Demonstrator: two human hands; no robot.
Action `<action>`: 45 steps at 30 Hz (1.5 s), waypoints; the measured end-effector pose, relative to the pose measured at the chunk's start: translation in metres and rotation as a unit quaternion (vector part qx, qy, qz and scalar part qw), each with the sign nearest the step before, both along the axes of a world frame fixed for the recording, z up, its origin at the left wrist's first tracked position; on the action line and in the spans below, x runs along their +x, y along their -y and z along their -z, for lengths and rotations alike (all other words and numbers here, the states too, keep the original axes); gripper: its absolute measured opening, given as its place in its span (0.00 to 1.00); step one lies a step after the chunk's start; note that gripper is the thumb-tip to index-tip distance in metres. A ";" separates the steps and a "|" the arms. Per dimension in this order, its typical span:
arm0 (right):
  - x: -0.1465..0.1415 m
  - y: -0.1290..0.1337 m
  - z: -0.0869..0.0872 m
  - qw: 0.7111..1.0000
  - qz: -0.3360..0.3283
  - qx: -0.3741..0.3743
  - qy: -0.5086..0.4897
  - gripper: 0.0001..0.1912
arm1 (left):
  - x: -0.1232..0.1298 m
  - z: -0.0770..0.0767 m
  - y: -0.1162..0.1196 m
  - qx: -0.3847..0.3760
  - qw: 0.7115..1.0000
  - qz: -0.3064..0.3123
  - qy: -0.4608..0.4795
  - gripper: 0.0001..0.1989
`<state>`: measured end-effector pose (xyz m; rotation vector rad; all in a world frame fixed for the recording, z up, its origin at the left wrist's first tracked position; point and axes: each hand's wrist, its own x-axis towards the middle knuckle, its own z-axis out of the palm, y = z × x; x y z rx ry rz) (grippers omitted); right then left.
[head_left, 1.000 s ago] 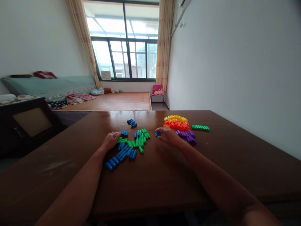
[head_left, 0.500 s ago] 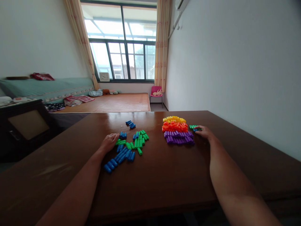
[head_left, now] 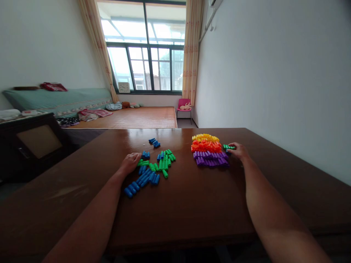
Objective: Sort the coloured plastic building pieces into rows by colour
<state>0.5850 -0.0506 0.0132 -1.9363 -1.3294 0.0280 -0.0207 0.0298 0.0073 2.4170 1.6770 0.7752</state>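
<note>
My left hand (head_left: 131, 162) rests on the brown table at the left edge of the loose blue and green pieces, its fingers bent beside some green pieces (head_left: 143, 163). Whether it holds one is hidden. At the right, my right hand (head_left: 237, 150) has its fingers closed at the end of a short row of green pieces (head_left: 228, 147), with a bit of blue under the fingertips. Left of that hand lie stacked rows of yellow (head_left: 205, 137), orange (head_left: 206, 146) and purple pieces (head_left: 211, 159). Blue pieces (head_left: 145, 178) spread in front of the green cluster (head_left: 165, 163).
The brown table (head_left: 197, 212) reaches toward a bed (head_left: 148, 117) under the window. A pink chair (head_left: 184, 105) with a plush toy stands beyond the table. At the left is a dark cabinet (head_left: 41, 142); a white wall rises at the right.
The view has shifted slightly, moving the scene a little to the right. My right fingers now sit closer around the green row, with less blue showing. My left hand looks nearly unchanged.
</note>
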 end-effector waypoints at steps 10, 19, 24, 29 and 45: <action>-0.241 0.027 -0.044 0.898 -0.396 0.125 0.146 0.17 | 0.004 -0.004 0.007 -0.009 1.000 0.004 -0.006 0.24; -0.313 0.058 -0.008 0.830 -0.501 0.013 0.246 0.21 | 0.005 0.000 0.005 -0.005 1.000 -0.012 -0.005 0.23; -0.249 0.027 -0.043 0.885 -0.395 0.130 0.211 0.16 | 0.004 0.000 0.004 -0.013 1.000 -0.009 -0.018 0.23; -0.078 0.002 -0.046 0.970 0.010 0.224 0.090 0.16 | 0.005 -0.001 0.004 -0.014 0.999 -0.024 -0.019 0.24; -0.010 0.006 0.008 0.983 0.176 -0.033 0.032 0.19 | 0.004 -0.006 0.006 -0.014 0.999 -0.021 -0.033 0.24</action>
